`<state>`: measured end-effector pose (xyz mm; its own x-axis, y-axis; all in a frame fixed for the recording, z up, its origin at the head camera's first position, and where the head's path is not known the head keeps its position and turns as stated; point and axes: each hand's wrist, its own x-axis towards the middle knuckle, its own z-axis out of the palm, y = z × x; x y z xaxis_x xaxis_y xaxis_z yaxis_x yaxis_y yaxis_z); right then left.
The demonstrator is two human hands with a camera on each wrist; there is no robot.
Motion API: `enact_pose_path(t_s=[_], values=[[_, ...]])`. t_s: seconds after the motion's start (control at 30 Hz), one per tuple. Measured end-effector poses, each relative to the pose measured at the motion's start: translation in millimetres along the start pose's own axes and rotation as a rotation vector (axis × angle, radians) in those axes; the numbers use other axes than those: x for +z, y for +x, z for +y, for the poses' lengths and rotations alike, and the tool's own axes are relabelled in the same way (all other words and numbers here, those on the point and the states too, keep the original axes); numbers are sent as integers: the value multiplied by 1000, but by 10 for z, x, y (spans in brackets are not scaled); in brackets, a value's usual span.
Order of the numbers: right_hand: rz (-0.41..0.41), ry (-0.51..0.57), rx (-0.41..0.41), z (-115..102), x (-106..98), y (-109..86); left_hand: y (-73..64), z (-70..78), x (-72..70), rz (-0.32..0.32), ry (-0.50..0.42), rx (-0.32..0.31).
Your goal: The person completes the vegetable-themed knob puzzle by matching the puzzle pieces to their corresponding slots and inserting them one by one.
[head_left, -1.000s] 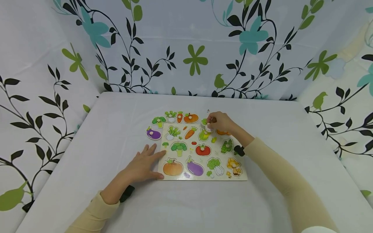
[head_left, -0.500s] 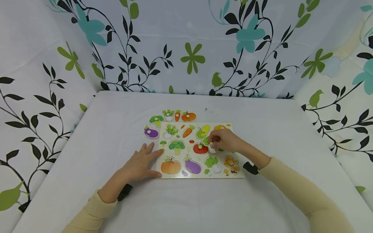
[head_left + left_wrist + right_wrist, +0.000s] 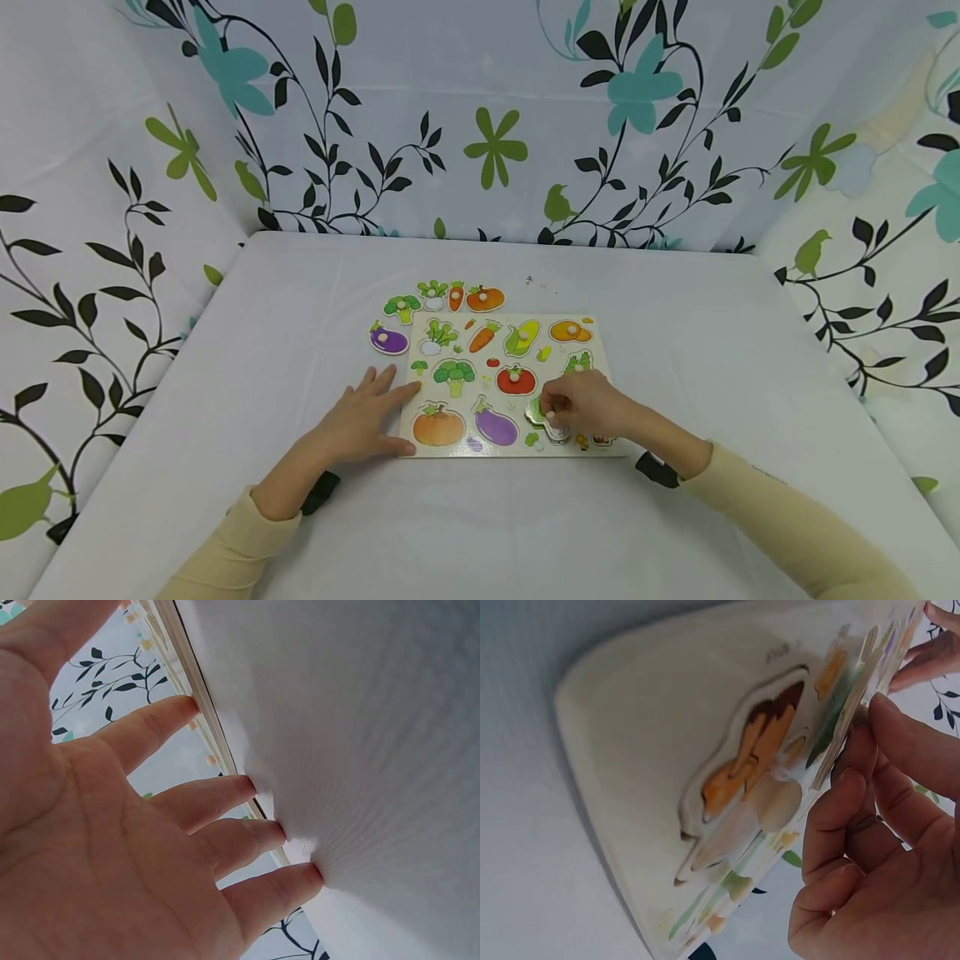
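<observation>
My right hand (image 3: 585, 402) pinches a leafy bok choy puzzle piece (image 3: 535, 412) low over its printed picture on the vegetable board (image 3: 498, 452). In the right wrist view, thumb and fingertips meet at the piece (image 3: 845, 712), which is seen edge-on and tilted. A mushroom piece (image 3: 761, 761) with a round knob lies in the board beside it. My left hand (image 3: 367, 417) rests at the board's left edge, fingers spread. The left wrist view shows its fingertips by the board's side (image 3: 201, 690) and on the white cloth (image 3: 360, 787).
Beyond the board's far left corner lie loose pieces: an eggplant (image 3: 388, 339), a broccoli (image 3: 402, 308), a turnip (image 3: 432, 293), a carrot (image 3: 456, 296) and a pumpkin (image 3: 486, 299). Knobbed corn (image 3: 522, 339), tomato (image 3: 516, 380) and potato (image 3: 570, 331) pieces sit in the board. Patterned fabric (image 3: 322, 125) surrounds the table.
My right hand has carried the bok choy piece from the board's far side, past the tomato, toward the near right part. The left hand keeps its place at the left edge.
</observation>
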<state>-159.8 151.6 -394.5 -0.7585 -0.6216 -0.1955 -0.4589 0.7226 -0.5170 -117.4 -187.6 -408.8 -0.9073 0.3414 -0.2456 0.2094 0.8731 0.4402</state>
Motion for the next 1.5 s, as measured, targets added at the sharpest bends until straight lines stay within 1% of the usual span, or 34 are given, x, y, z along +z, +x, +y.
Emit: enact_pose_path(t_s=[0.3, 0.43, 0.53, 0.63, 0.73, 0.8, 0.9, 1.07, 1.2, 1.3, 1.5], values=[[4, -70, -42, -20, 80, -28, -2, 14, -8, -3, -8, 0], [13, -83, -49, -23, 92, -34, -4, 4, -6, 0, -9, 1], [3, -87, -46, -21, 65, -18, -8, 1, -12, 1, -10, -4], [-12, -100, -31, -49, -44, 65, -18, 6, -28, 3, -12, -6], [7, -114, -24, -61, -209, 246, -27, 13, -44, 6, -17, -2], [32, -117, -25, -60, -330, 410, -29, 15, -48, 5, -22, 2], [84, -121, -1, -19, -474, 689, -34, 18, -45, 2, -28, 0], [131, -124, 87, 92, -622, 1143, -41, 35, -24, -2, -25, -1], [135, -100, 176, 175, -663, 1447, -49, 47, -17, -1, -23, -6], [137, -57, 230, 206, -649, 1625, -55, 51, -22, 1, -22, -12], [99, -4, 271, 160, -553, 1865, -65, 51, -44, 0, -21, -17]])
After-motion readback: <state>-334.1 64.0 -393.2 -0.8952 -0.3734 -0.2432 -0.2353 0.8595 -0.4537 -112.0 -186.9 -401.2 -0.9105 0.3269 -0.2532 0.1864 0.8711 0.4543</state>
